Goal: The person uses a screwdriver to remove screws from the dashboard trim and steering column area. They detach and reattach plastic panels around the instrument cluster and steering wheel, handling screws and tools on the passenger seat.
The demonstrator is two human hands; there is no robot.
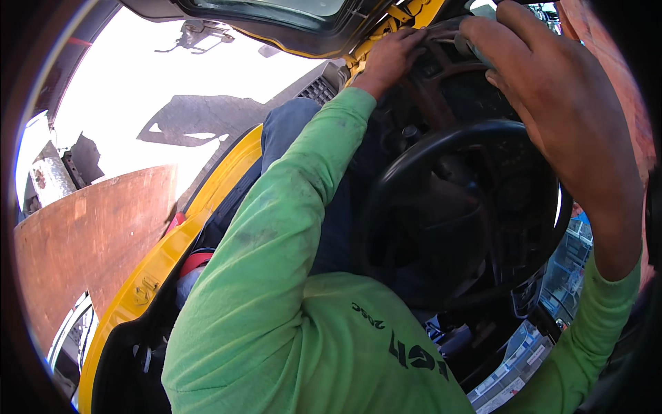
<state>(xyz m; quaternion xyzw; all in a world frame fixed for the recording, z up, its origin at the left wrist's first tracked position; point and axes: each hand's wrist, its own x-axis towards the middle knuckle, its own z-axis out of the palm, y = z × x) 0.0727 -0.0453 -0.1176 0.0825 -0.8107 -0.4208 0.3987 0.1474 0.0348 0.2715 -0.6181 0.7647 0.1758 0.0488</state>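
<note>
My left hand (pixel 390 61) rests on the far left end of the dark dashboard (pixel 427 96), beside the yellow door frame. Its fingers lie stretched over the edge. High on the right, close to the camera, is my right hand (pixel 552 90), with fingers bent around a small greyish piece (pixel 476 52) at the top of the dashboard. Most of that piece is hidden by the fingers, so its kind does not show. Below the right hand stands a black steering wheel (pixel 393 169), which neither hand touches.
An open door with a window (pixel 276 8) hangs at the top. The yellow door sill (pixel 162 265) curves along the left, with brown rusty sheet metal (pixel 96 224) outside. A stalk knob (pixel 410 131) sits left of the wheel. Blue and clear items (pixel 569 255) lie at the lower right.
</note>
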